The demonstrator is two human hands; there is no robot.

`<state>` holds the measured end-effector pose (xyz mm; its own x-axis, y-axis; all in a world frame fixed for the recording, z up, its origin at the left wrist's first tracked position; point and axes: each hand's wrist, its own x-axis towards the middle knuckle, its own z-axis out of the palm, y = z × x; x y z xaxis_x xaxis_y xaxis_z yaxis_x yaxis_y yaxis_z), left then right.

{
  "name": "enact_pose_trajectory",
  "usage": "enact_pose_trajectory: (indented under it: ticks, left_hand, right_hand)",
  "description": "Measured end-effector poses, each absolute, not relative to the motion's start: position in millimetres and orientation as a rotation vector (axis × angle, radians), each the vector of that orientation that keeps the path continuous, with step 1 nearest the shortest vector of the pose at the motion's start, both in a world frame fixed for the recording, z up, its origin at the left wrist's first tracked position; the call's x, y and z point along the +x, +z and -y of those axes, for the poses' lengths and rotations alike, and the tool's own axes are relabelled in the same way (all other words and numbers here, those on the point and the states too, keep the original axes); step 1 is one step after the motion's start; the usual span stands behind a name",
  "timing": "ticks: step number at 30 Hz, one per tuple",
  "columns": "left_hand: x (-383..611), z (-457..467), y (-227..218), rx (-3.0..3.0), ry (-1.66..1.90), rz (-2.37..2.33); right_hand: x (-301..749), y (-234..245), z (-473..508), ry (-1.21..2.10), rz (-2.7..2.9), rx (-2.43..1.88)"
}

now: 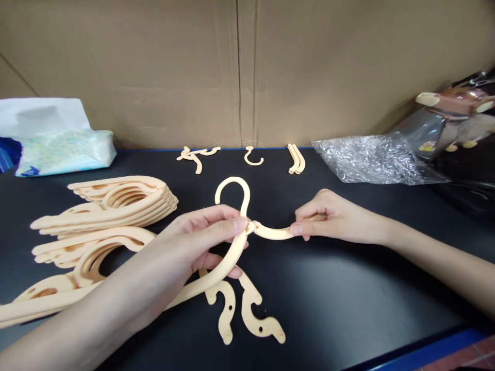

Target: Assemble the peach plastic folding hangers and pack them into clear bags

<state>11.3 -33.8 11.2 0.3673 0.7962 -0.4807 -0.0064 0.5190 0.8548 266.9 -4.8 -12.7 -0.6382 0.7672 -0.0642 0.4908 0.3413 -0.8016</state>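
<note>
Over the table [367, 299], between its back and front edges, the left hand's grip [193, 242] pinches the hooked hanger [246, 196], the right hand [338, 216] a curved arm [274, 234]; a crooked push could strain or slip their small joint [251, 226].

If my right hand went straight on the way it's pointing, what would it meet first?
Beyond the cream piece in its grip, your right hand would probably meet the hanger joint by your left hand's thumb, though depth is unclear.
</note>
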Motion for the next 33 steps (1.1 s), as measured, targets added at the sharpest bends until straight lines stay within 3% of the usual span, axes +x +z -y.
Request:
enact_pose_trajectory:
  ticks: [33]
  left_hand:
    - [4.5,25.2,-3.1,0.642,0.544,-0.951]
  right_hand:
    - [265.3,-19.5,4.4,1.354,2.084,-1.124]
